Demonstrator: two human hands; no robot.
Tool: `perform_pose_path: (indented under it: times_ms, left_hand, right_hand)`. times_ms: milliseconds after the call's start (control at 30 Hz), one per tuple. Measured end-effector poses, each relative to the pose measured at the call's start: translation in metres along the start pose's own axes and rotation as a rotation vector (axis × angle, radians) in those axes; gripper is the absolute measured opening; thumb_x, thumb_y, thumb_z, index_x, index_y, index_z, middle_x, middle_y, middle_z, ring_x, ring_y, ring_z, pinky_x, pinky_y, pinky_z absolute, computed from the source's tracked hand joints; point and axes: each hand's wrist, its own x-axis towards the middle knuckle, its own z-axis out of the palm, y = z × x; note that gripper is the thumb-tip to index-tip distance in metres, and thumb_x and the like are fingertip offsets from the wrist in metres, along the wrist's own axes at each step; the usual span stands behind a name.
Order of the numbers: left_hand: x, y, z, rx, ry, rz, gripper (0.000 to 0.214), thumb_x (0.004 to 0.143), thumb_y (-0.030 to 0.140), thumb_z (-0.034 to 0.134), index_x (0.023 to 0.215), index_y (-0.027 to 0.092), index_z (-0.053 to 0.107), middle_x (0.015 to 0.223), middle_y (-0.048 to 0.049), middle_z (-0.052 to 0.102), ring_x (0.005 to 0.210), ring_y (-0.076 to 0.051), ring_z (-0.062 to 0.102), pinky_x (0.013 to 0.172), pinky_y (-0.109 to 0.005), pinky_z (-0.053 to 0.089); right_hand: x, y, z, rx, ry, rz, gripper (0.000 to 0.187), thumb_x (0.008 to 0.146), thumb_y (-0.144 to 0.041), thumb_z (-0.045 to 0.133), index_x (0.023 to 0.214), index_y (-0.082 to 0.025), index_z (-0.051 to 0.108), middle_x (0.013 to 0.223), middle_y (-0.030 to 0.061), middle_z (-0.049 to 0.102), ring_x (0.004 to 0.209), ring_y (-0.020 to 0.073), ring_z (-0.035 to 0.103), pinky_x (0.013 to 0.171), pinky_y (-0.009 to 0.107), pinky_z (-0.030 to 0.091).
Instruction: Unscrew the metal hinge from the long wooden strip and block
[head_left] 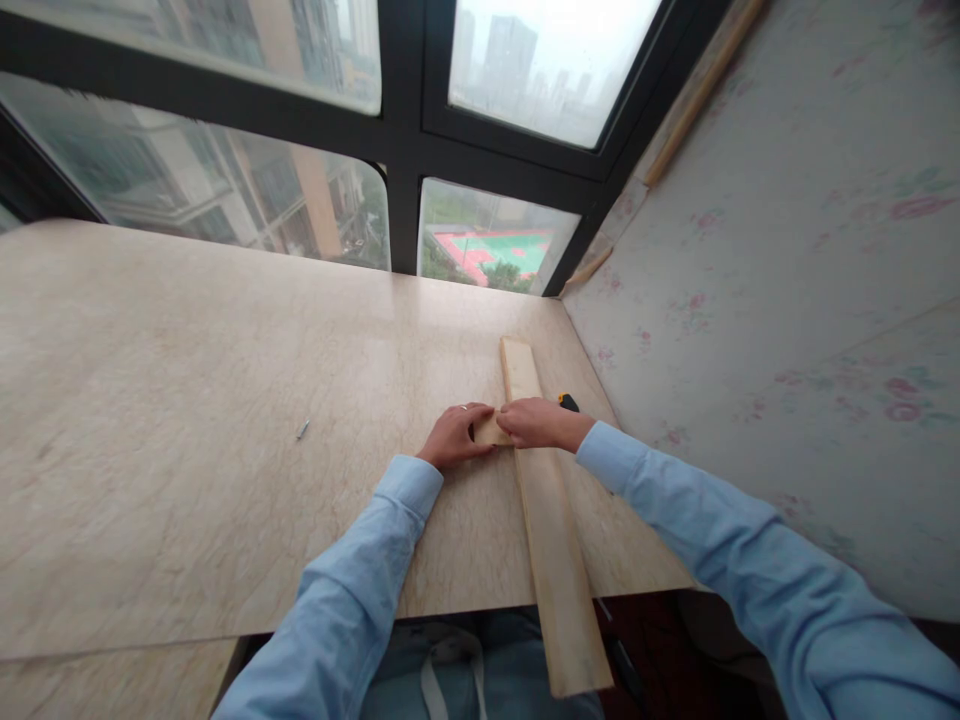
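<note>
Your table point(187, 400) spreads widest, pale and finely veined, running up to a dark-framed window point(405, 170); the wall point(787, 280) on your right is papered with pink flowers. Your light blue right sleeve point(690, 500) slants in from the lower right corner, the forearm angled up and across to the left, while your left sleeve point(352, 560) climbs from the bottom edge, leaning right, so both wrists meet near the middle. Between them a long board point(555, 540) lies flat, tilted a little, its near end jutting past the table edge over your lap. Your left hand point(452, 436) grasps a short wood piece point(487, 430) by its left end, thumb on the near side and fingers on the far side. Your right hand point(534, 422) is over the board, knuckles up and fingers curled at the piece's right end; you cannot tell what those fingers grip. The short piece lies crosswise at the board's left edge, its right end hidden. Beyond your right wrist is a black-and-yellow object point(568, 402), any marking too small to read. Well apart on the left lies a small metal piece point(303, 429)
</note>
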Motion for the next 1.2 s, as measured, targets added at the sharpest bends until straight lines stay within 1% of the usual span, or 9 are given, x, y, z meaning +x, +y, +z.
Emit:
perform_pose_path:
  times_ms: [200,333,400,500,667,800,900,1067,1200]
  left_hand:
    - [0.000,0.000,0.000,-0.001,0.000,-0.005,0.060,0.065,0.037,0.077,0.120,0.022,0.059,0.124,-0.0076,0.063,0.110,-0.026,0.059,0.096,-0.038,0.044]
    - [0.000,0.000,0.000,0.000,0.002,0.002,0.060,0.065,0.039,0.076,0.120,0.022,0.059,0.122,-0.0076,0.063,0.109,-0.026,0.060,0.095,-0.038,0.044]
    - [0.001,0.001,-0.001,0.003,-0.003,-0.002,0.060,0.065,0.040,0.077,0.120,0.022,0.059,0.122,-0.0072,0.063,0.109,-0.026,0.060,0.094,-0.038,0.044]
    - [0.001,0.001,-0.001,0.007,-0.009,-0.011,0.060,0.065,0.040,0.076,0.120,0.022,0.059,0.122,-0.0072,0.063,0.109,-0.026,0.060,0.094,-0.037,0.044]
    - [0.000,0.000,0.000,0.007,-0.007,-0.022,0.061,0.064,0.040,0.077,0.120,0.023,0.059,0.122,-0.0067,0.063,0.108,-0.026,0.060,0.095,-0.038,0.043]
    - [0.000,0.001,0.000,-0.003,0.003,-0.034,0.064,0.062,0.041,0.079,0.120,0.022,0.059,0.123,-0.0075,0.062,0.109,-0.027,0.059,0.095,-0.039,0.043]
    - [0.000,0.002,-0.001,-0.003,-0.002,-0.033,0.063,0.062,0.040,0.079,0.120,0.021,0.060,0.122,-0.0079,0.063,0.108,-0.027,0.060,0.095,-0.039,0.044]
    - [0.000,0.004,-0.002,0.010,-0.004,-0.049,0.064,0.062,0.041,0.079,0.120,0.021,0.060,0.123,-0.0076,0.063,0.109,-0.027,0.059,0.096,-0.039,0.044]
    - [0.000,0.005,-0.002,0.007,-0.004,-0.055,0.064,0.061,0.040,0.080,0.119,0.021,0.060,0.123,-0.0075,0.063,0.110,-0.027,0.059,0.096,-0.039,0.044]
  right_hand:
    - [0.001,0.006,0.007,0.044,0.026,-0.038,0.019,0.078,-0.012,0.053,0.088,-0.011,0.068,0.090,0.0139,0.070,0.080,0.0216,0.065,0.065,0.027,0.040]
    - [0.001,0.013,0.013,0.131,0.081,-0.126,0.014,0.074,-0.009,0.054,0.078,-0.014,0.066,0.086,0.0092,0.068,0.077,0.0182,0.061,0.066,0.026,0.038]
    - [0.001,0.017,0.017,0.175,0.117,-0.167,0.015,0.073,-0.007,0.053,0.076,-0.015,0.066,0.085,0.0073,0.067,0.076,0.0167,0.059,0.067,0.026,0.037]
    - [0.001,0.019,0.021,0.217,0.154,-0.182,0.017,0.074,-0.007,0.052,0.077,-0.016,0.066,0.083,0.0054,0.066,0.075,0.0154,0.057,0.067,0.025,0.036]
    - [-0.005,0.018,0.020,0.239,0.177,-0.105,0.017,0.078,-0.009,0.052,0.083,-0.018,0.066,0.085,0.0046,0.067,0.078,0.0158,0.057,0.069,0.025,0.036]
    - [-0.013,0.019,0.021,0.212,0.222,-0.014,0.012,0.083,-0.021,0.056,0.091,-0.017,0.064,0.092,0.0064,0.065,0.084,0.0174,0.058,0.068,0.026,0.036]
    - [-0.016,0.018,0.025,0.140,0.203,0.023,0.016,0.088,-0.029,0.053,0.090,-0.017,0.064,0.095,0.0076,0.064,0.088,0.0181,0.059,0.067,0.025,0.035]
    - [-0.014,0.012,0.034,0.035,0.187,0.040,0.016,0.092,-0.025,0.050,0.090,-0.016,0.064,0.094,0.0084,0.064,0.086,0.0175,0.060,0.065,0.026,0.033]
    - [-0.016,0.005,0.039,-0.014,0.221,0.073,0.017,0.092,-0.023,0.051,0.087,-0.014,0.064,0.090,0.0095,0.065,0.082,0.0181,0.060,0.064,0.027,0.034]
